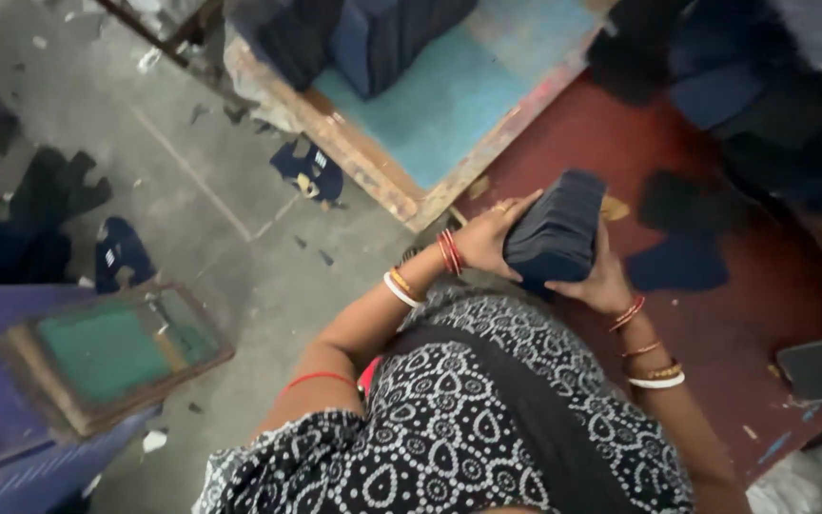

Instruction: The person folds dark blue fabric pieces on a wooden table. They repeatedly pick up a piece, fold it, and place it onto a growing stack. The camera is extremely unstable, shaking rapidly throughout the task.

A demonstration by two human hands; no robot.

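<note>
Person in a black-and-white patterned short-sleeved garment, bangles on both wrists

The garment (449, 419) carries white teardrop and dotted motifs, with a plain dark band running across it. The left wrist wears red bangles (449, 251), a gold one and a white one (400, 290); the right wrist (647, 357) wears red, gold and white ones. A thin red thread (316, 379) circles the left upper arm.

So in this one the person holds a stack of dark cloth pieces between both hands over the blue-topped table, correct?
Not quite. Both hands, left and right, do press the stack of dark cloth pieces between them, but the head view shows it over the dark red table. The blue-topped table stands further off, beyond the stack.
</note>
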